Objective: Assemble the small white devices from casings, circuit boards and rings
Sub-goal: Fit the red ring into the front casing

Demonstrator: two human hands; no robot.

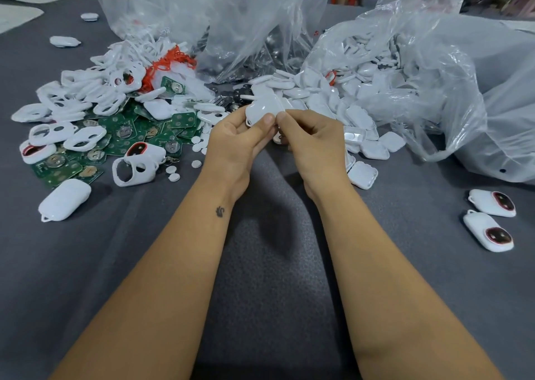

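Note:
Both hands meet at the middle of the grey table around one white casing (pixel 264 108). My left hand (pixel 240 139) grips it from below with the thumb on top. My right hand (pixel 311 139) pinches its right edge; what lies under the casing is hidden. Green circuit boards (pixel 127 132) lie in a heap at the left, mixed with white front shells with openings (pixel 84 137). White back covers (pixel 318 101) spill from a bag at the right. Two assembled devices (pixel 492 203) with dark red windows lie at the far right.
Clear plastic bags (pixel 434 75) stand across the back and right. White rings and orange-red bands (pixel 168 64) pile at the back left. Small white discs (pixel 197 163) are scattered left of my left hand. A closed white casing (pixel 65 200) lies at the near left.

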